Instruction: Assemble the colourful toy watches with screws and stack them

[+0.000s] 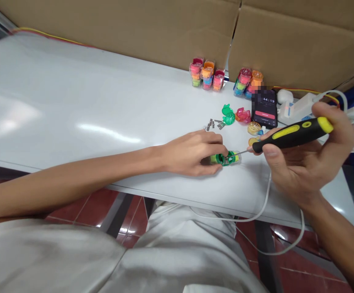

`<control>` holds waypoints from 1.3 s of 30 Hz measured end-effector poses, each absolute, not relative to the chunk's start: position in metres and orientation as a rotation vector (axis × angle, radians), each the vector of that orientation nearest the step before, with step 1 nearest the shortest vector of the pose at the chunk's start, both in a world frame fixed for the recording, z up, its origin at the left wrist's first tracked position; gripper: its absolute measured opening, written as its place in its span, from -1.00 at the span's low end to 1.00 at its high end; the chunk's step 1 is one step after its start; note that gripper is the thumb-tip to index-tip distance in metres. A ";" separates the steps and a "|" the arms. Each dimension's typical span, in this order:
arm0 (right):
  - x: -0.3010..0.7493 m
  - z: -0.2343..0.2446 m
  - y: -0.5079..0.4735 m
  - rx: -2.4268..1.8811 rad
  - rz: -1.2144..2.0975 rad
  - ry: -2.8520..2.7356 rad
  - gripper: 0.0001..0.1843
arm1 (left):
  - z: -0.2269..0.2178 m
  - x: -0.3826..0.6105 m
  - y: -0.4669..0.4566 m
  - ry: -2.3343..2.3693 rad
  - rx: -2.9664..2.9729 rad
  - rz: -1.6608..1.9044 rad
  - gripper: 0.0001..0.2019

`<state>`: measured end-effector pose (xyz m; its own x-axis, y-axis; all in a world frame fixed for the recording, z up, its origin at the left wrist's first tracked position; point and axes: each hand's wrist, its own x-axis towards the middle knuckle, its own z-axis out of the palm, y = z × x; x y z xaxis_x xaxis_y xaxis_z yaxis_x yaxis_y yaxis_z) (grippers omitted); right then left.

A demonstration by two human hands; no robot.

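My left hand (pixel 195 152) is closed around a small green pencil sharpener (pixel 232 158) with a clear yellowish end, pressing it onto the white table. My right hand (pixel 305 162) grips a black-and-yellow screwdriver (pixel 293 134), its thin shaft slanting down to the left. The screwdriver's tip meets the sharpener near my left fingertips; the exact contact is too small to make out. Just beyond my left hand lie several small metal blades (pixel 216 124). Near them are green plastic parts (pixel 228 115), a pink part (pixel 243 115) and a yellow round part (pixel 254 128).
Stacks of colourful sharpeners (pixel 207 75) stand by the cardboard wall (pixel 128 28), with another group (pixel 247 82) to their right. A phone (pixel 265 109) and a white power strip (pixel 297 109) lie at the right. A white cable (pixel 267 199) hangs over the table's front edge (pixel 177 198).
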<state>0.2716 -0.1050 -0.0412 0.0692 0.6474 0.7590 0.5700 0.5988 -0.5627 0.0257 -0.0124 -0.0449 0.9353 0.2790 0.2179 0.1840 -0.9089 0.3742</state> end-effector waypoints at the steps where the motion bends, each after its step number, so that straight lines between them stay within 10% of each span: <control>1: 0.272 -0.042 -0.105 -1.039 0.084 -1.591 -0.09 | -0.045 0.026 -0.012 0.336 2.740 0.382 -0.72; 39: 0.285 -0.045 -0.089 -0.788 0.069 -1.659 0.06 | -0.045 0.027 -0.010 0.303 2.729 0.368 -0.67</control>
<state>0.2848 -0.0886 -0.0454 -0.0320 0.5252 0.8503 0.4532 0.7659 -0.4560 0.0267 -0.0100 -0.0445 0.9429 0.2561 0.2130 0.1598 -0.9088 0.3855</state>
